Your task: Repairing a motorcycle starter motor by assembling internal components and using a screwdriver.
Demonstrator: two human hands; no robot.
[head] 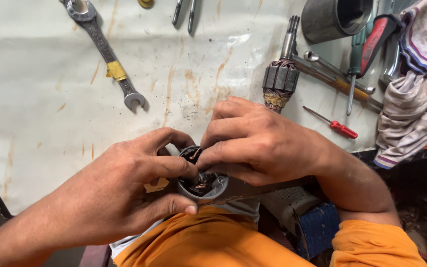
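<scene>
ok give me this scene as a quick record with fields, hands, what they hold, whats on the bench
left hand: grips the round grey motor housing from the left, thumb on its rim
right hand: fingertips pinch inside the open end of the housing
surface: stained white sheet
beyond the hands: wound motor rotor, standing on end
upper left: spanner with yellow tape
right: small red screwdriver, more tools, striped rag
top right: grey tube
clothing: orange

Person: bare forearms, no gloves, rings or watch; bright orange clothing just below the fingers.
</scene>
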